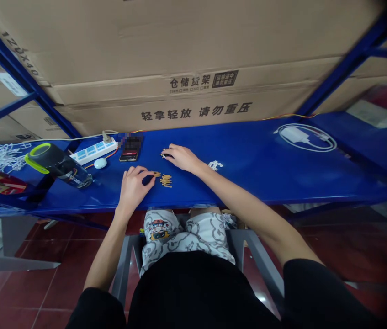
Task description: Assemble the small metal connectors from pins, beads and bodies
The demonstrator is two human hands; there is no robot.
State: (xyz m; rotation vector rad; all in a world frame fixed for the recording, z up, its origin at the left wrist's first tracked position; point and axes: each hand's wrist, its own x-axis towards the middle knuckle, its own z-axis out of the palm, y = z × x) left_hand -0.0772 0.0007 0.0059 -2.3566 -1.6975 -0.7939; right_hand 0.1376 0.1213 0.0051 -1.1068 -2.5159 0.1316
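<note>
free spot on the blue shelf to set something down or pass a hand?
Biggest bare patch: the blue shelf from the right hand across to the white charger, down to the front edge; only a small white bit lies there. Crowded on the left: bottle, power strip, phone, then small tan pieces by the left hand.

Black top (193, 292), patterned shorts (207, 235).
Short black sleeves (313, 283) are worn, forearms left bare; shorts are printed white-grey with a cartoon patch (159, 228).

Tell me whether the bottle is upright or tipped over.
Tipped over: the bottle lies on its side on the shelf, its green lid pointing left.
</note>
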